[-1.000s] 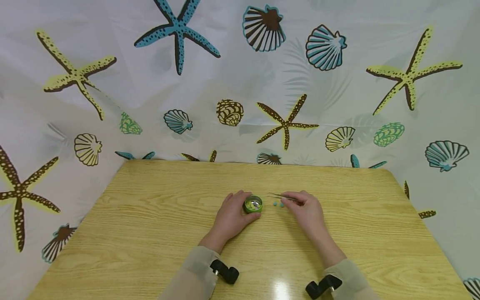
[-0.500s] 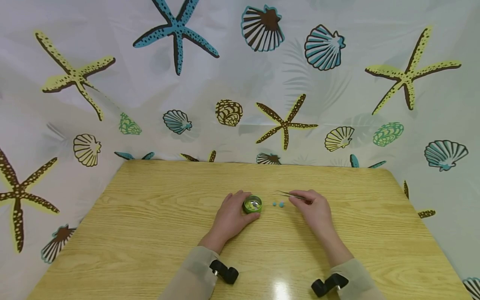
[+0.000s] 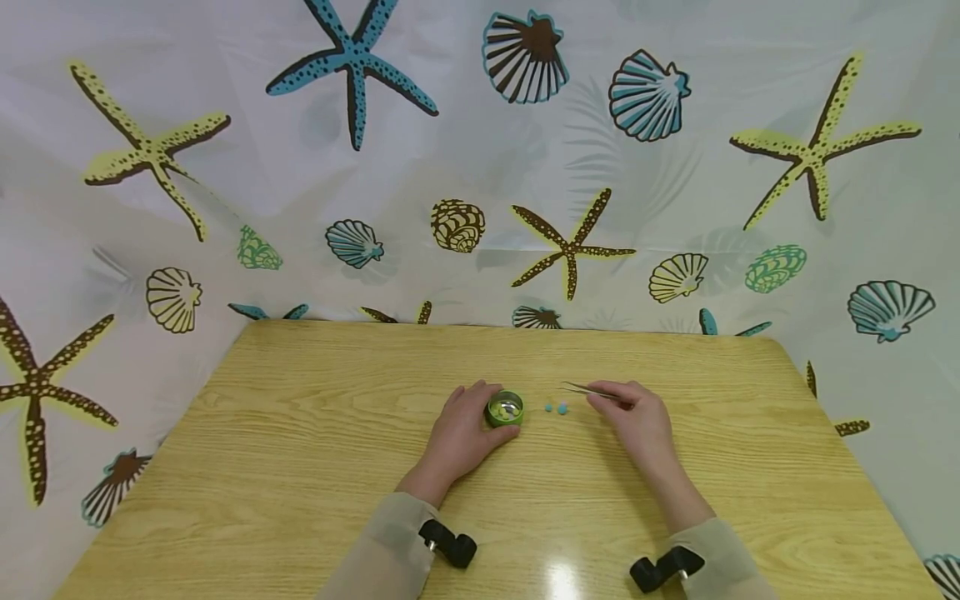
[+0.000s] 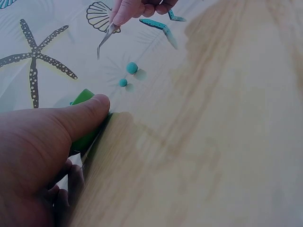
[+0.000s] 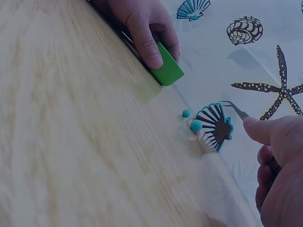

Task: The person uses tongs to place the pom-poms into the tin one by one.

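A small round green tin (image 3: 506, 409) stands near the middle of the wooden table (image 3: 300, 467); my left hand (image 3: 461, 433) grips it with thumb and fingers round its side. The tin (image 4: 84, 122) (image 5: 166, 68) is open on top, with small pale things inside. Just right of it lie two tiny teal beads (image 3: 556, 408) (image 4: 129, 74) (image 5: 192, 121) on the table. My right hand (image 3: 637, 421) pinches thin metal tweezers (image 3: 588, 389) (image 4: 106, 39) (image 5: 235, 109), their tips pointing left, a little above and to the right of the beads, holding nothing.
A white curtain printed with starfish and shells (image 3: 480, 167) hangs behind and round the table. Black camera mounts (image 3: 448, 543) sit on both wrists near the table's front edge.
My right hand with the tweezers has drawn back to the right, away from the two beads. The left hand and the tin have stayed still.
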A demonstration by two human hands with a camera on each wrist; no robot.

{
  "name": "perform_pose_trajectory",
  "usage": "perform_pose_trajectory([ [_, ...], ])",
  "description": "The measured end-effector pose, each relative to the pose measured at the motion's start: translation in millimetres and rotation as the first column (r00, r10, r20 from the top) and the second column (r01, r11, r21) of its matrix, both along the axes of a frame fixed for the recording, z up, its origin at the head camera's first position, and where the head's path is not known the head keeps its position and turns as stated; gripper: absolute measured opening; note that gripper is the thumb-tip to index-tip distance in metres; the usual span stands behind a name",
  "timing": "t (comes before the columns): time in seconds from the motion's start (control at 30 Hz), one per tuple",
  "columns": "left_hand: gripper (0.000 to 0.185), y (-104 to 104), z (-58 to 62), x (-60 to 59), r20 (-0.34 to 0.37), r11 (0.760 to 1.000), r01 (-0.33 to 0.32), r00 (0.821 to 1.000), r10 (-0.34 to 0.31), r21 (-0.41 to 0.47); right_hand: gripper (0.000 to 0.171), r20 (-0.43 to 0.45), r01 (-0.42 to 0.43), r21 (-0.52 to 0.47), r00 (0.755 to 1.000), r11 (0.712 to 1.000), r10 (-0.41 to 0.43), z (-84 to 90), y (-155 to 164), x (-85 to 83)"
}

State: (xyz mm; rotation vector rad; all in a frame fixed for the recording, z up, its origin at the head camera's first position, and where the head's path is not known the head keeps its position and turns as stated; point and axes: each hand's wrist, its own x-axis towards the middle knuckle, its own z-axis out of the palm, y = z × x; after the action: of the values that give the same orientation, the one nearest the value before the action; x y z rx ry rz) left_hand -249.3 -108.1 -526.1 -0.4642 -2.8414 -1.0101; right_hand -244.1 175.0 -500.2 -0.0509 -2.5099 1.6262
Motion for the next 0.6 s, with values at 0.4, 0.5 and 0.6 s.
perform_pose_trajectory([
  [0.4,0.068,0.4,-0.8,0.4,0.002,1.000,-0.001,1.000,0.001,0.003,0.022,0.012,0.001,-0.006,1.000,1.000,-0.001,-8.4,6.1,-1.2],
  [0.5,0.068,0.4,-0.8,0.1,0.003,1.000,-0.001,1.000,0.001,0.005,0.022,0.017,0.001,-0.003,1.000,1.000,-0.001,-9.1,6.9,-1.4],
  [0.6,0.068,0.3,-0.9,0.1,0.000,1.000,-0.001,1.000,0.001,0.004,0.022,0.023,0.002,0.002,1.000,1.000,-0.002,-9.8,7.5,-2.1],
])
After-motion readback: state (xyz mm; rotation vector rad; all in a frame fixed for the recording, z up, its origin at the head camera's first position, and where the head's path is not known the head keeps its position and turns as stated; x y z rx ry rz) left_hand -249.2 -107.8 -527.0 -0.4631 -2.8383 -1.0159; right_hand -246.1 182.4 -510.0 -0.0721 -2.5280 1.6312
